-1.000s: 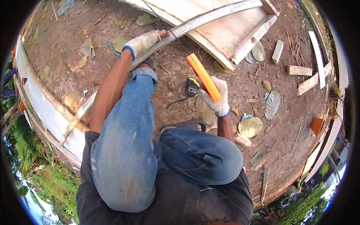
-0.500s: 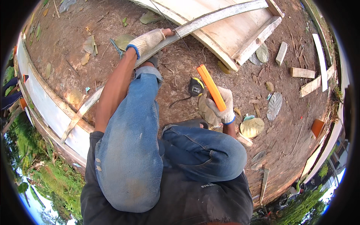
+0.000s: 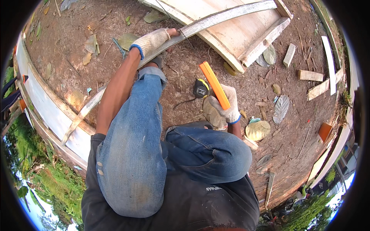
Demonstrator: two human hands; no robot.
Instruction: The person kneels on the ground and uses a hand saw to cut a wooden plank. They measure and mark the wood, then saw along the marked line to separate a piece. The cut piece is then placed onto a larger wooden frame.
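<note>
My left hand (image 3: 153, 41), in a cream knitted glove with a blue cuff and bare fingertips, closes around a long, thin wooden strip (image 3: 219, 18). The strip slants from a white-faced panel at the left up to a wooden frame at the top right. In my gloved right hand (image 3: 230, 104) is a bright orange, bar-like tool (image 3: 214, 85) with a groove along it, tilted up to the left. Its exact kind is unclear. Beside it on the soil lies a black and yellow tape measure (image 3: 200, 88) with a dark strap.
A pale wooden frame (image 3: 231, 32) lies ahead on bare soil. Wood offcuts (image 3: 289, 55), a white strip (image 3: 328, 63) and dry leaves (image 3: 258, 131) are scattered to the right. The white-faced panel (image 3: 46, 102) curves along the left. A thin dark line crosses near my left hand.
My right hand and the orange tool have shifted slightly up and to the left. My left hand keeps its hold on the wooden strip.
</note>
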